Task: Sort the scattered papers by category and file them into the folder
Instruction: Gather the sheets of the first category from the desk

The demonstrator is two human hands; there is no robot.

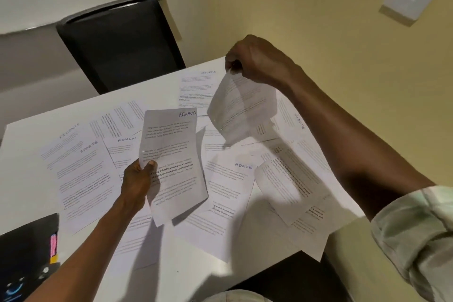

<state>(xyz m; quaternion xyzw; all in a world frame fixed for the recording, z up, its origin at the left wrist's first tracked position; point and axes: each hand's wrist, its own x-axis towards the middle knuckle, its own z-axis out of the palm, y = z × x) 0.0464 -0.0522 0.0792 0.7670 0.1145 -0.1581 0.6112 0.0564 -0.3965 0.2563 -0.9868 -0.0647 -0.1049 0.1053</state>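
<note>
Left hand [138, 179] is raised over the table, thumb on top and fingers curled behind, pinching a printed sheet headed FINANCE [171, 162] at its left edge, about halfway up. That sheet stands nearly upright and bows a little. Right hand [255, 59], farther off and higher, pinches a second sheet [240, 110] by its top corner between thumb and fingertips; it hangs down and curls, its heading hidden. Both look feather-light, thin and floppy, likely to crease or tear if squeezed, so a gentle edge or corner pinch suits them. Below, more papers [81, 174] lie scattered and overlapping on the white table [24, 191], some headed ADMIN, SPORTS or FINANCE. Flat sheets probably need sliding to lift an edge. A dark object [27, 252], possibly the folder, sits at the near left corner. Across the table stands a black chair [117, 44].
</note>
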